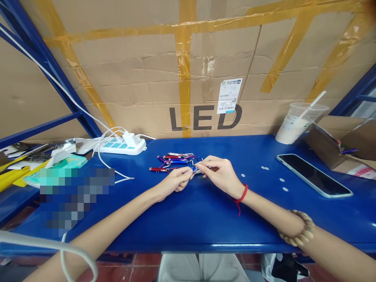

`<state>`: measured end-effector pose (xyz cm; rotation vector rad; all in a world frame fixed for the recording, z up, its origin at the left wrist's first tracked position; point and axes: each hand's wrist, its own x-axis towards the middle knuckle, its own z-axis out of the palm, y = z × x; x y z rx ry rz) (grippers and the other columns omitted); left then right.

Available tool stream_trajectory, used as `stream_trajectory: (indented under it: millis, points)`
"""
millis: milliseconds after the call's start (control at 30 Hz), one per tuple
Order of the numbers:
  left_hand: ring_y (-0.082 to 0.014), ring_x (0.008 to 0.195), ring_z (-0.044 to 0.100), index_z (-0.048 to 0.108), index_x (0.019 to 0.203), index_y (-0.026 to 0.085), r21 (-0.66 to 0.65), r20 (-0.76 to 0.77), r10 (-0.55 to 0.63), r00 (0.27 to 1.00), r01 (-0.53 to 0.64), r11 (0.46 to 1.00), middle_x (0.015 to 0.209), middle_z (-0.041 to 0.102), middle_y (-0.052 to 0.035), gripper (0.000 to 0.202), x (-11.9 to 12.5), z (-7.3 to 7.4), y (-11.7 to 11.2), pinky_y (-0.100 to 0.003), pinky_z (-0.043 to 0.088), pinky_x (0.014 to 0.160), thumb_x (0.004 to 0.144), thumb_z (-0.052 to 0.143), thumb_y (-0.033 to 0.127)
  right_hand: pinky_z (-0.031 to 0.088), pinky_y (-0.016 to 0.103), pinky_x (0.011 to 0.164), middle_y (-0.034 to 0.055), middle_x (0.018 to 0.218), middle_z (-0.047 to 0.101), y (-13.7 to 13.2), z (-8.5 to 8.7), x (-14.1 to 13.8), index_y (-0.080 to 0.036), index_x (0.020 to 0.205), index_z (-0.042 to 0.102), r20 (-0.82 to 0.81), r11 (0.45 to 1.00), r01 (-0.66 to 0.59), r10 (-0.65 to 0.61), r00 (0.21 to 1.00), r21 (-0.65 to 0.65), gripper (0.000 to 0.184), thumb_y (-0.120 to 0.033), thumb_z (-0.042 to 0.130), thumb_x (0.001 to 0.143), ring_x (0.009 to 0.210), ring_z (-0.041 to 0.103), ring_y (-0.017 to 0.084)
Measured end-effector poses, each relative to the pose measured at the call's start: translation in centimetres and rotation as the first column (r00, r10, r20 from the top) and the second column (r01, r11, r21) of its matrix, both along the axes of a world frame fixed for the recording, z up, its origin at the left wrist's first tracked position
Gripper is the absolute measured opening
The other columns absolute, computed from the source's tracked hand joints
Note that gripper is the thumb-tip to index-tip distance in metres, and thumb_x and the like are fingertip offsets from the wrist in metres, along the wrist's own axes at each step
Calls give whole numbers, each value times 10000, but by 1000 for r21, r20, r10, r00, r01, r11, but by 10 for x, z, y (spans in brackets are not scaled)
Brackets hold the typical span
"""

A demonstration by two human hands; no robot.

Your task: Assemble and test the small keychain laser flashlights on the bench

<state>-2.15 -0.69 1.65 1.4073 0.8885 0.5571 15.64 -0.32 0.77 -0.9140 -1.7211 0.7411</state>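
My left hand (175, 181) and my right hand (217, 172) meet over the blue table (188, 219), both pinched on one small keychain flashlight (195, 169) held between their fingertips. Just behind them lies a small pile of several keychain flashlights (173, 159), red, blue and purple, with metal clips. My right wrist wears a red string, and a wooden bead bracelet sits further up that arm.
A white power strip (120, 145) with cables lies at the back left. A smartphone (313, 174) rests at the right, with several small white discs (264, 168) near it. A plastic cup with a straw (296, 122) and an open cardboard box (340, 150) stand at the far right.
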Motion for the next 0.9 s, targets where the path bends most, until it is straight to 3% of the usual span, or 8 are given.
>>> stream_trajectory:
  millis: [100,167,267,367,433,700,800,900]
  points:
    - [-56,411,88,380,671,191,-88,47,-136,990,140,986,471,114,102,416,-1,4,-2,-212,57,403,840,392,571,536,264,491,59,736,638,2,2,3,-179,760,741,21,997,14,-15,1000,70,323,-461,589,791,589,591,142]
    - [-61,411,104,414,673,185,-59,42,-167,985,170,984,466,124,98,424,0,4,-4,-209,89,406,853,357,565,527,260,489,57,736,644,5,3,6,-175,762,740,38,994,39,-43,998,103,300,-433,591,798,573,586,135]
    - [-78,431,274,531,761,178,231,-133,-37,990,67,971,488,320,61,398,2,0,-4,-203,228,443,852,378,534,518,250,480,60,765,661,10,4,12,-171,791,739,60,990,79,-86,994,120,252,-382,602,803,598,597,141]
    - [-137,652,533,609,923,232,590,-380,191,905,78,804,766,618,2,311,-1,-7,-1,-223,374,592,833,456,488,503,244,492,64,788,675,14,4,17,-166,822,737,100,976,124,-143,985,180,212,-329,602,813,674,613,160]
    - [-161,748,596,605,1007,268,688,-480,274,833,163,708,917,669,7,302,-4,-10,0,-231,405,661,839,465,476,483,236,491,62,786,681,16,3,19,-164,825,734,141,961,136,-173,975,240,188,-293,596,823,702,615,161]
    - [-183,714,634,613,1059,254,780,-600,399,693,396,485,789,682,-18,283,-7,-14,4,-251,444,638,862,485,411,480,242,637,28,808,680,18,-3,20,-195,832,716,379,906,49,-225,898,421,171,-247,556,862,740,614,145]
    - [-197,779,609,610,1036,215,816,-569,438,696,409,409,805,661,-42,263,-9,-14,7,-295,448,722,857,506,377,464,231,628,18,811,678,15,-1,21,-210,836,710,441,882,47,-280,853,468,182,-251,537,875,751,603,142]
    - [-185,775,569,613,976,200,848,-516,435,738,369,379,790,641,-35,227,-11,-12,8,-307,433,741,858,510,363,450,216,606,7,824,682,14,2,22,-220,848,706,460,874,76,-323,827,479,177,-252,535,878,762,602,135]
